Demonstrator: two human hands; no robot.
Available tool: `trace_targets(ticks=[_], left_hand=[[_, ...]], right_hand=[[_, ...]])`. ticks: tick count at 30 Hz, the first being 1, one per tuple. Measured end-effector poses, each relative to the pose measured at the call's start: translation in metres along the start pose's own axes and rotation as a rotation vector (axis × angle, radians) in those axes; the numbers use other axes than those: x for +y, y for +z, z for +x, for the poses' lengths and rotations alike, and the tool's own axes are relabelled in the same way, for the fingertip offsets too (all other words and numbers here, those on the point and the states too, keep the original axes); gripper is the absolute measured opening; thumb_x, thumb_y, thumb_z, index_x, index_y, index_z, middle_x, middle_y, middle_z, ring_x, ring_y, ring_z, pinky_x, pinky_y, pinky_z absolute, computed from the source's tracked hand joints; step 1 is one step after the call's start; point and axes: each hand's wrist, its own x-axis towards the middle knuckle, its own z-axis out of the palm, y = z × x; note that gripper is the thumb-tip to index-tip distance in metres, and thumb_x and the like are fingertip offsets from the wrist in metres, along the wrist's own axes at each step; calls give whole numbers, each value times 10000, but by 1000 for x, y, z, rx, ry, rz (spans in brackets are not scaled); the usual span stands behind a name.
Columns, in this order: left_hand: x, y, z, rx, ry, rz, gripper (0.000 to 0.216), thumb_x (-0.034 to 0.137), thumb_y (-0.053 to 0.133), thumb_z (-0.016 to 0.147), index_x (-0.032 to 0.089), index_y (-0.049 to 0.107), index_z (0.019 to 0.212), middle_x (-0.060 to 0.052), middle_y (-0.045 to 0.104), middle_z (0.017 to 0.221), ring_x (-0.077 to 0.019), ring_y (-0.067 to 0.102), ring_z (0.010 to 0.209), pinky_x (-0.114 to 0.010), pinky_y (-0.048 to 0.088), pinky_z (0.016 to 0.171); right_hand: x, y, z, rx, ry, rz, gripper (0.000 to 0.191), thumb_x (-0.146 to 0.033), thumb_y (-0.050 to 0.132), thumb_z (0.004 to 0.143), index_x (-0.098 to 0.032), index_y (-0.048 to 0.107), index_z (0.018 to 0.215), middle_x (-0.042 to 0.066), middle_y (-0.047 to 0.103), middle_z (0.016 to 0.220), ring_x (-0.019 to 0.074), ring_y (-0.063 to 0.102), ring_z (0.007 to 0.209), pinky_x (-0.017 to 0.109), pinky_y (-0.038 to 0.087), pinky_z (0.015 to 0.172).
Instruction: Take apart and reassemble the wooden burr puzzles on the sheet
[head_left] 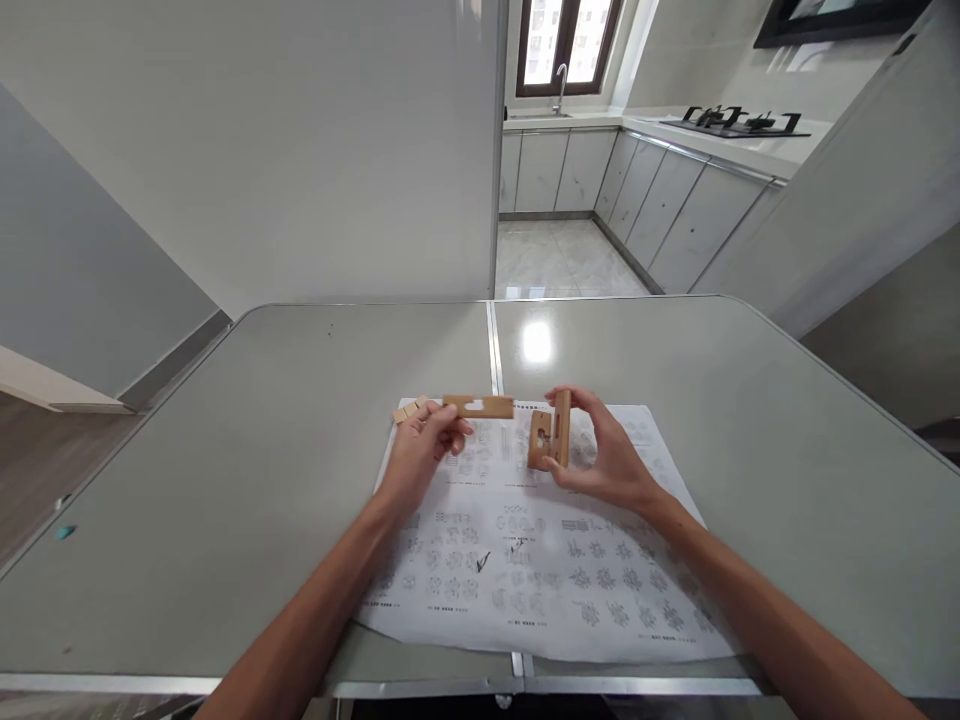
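My left hand [421, 450] pinches one end of a flat notched wooden bar [480, 406], held level above the paper. My right hand [604, 455] grips two joined notched wooden pieces [551, 432], standing upright between thumb and fingers. The bar's free end points toward the joined pieces, a small gap apart. Both hands hover over a large printed sheet [540, 570] covered with small puzzle diagrams. More small wooden pieces [409, 409] lie on the sheet's far left corner, just behind my left hand.
The sheet lies on a grey folding table [225, 480] with a metal seam down its middle. A small teal object [65, 532] sits at the table's left edge. Beyond are a white wall panel and a kitchen with cabinets, sink and stove.
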Motion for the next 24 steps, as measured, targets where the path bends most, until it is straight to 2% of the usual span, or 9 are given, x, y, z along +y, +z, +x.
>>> trace_targets(ticks=[2, 5, 10, 14, 17, 24], left_hand=[[7, -8, 3, 18, 37, 37, 345, 411, 757, 881, 194, 525, 748, -31, 738, 786, -97, 547, 591, -262, 449, 618], [13, -9, 6, -40, 57, 201, 347, 460, 727, 909, 195, 540, 785, -41, 742, 787, -109, 554, 592, -267, 445, 602], [13, 11, 16, -208, -50, 599, 394, 589, 615, 944, 217, 536, 843, -21, 719, 733, -133, 558, 550, -264, 419, 534], [14, 28, 30, -240, -61, 980, 374, 563, 510, 968, 221, 563, 825, -11, 712, 691, -166, 607, 575, -276, 433, 560], [15, 36, 43, -246, -68, 1092, 349, 535, 524, 940, 221, 577, 795, -10, 713, 645, -188, 626, 561, -289, 422, 562], [10, 52, 62, -250, -97, 1276, 373, 563, 524, 936, 215, 613, 833, -21, 736, 663, -208, 669, 561, -300, 440, 575]], right_hand=[[6, -5, 2, 31, 59, 5, 691, -349, 819, 812, -303, 494, 1420, 94, 624, 1380, 339, 613, 1261, 533, 512, 1087], [16, -7, 4, 29, 86, -34, 752, -473, 850, 809, -294, 494, 1446, 108, 614, 1362, 335, 632, 1200, 529, 539, 1042], [30, -13, 4, -92, 113, -171, 765, -572, 823, 829, -304, 502, 1468, 117, 593, 1329, 343, 616, 1207, 514, 556, 994], [36, -25, 6, -215, 98, -293, 717, -592, 851, 785, -268, 576, 1363, 108, 625, 1201, 342, 602, 1130, 495, 553, 940], [39, -30, 7, -256, 73, -345, 708, -597, 868, 757, -240, 601, 1308, 102, 622, 1117, 333, 580, 1075, 485, 542, 925], [44, -28, 7, -241, -2, -361, 714, -688, 850, 734, -253, 628, 1254, 122, 593, 1181, 345, 539, 1128, 501, 523, 977]])
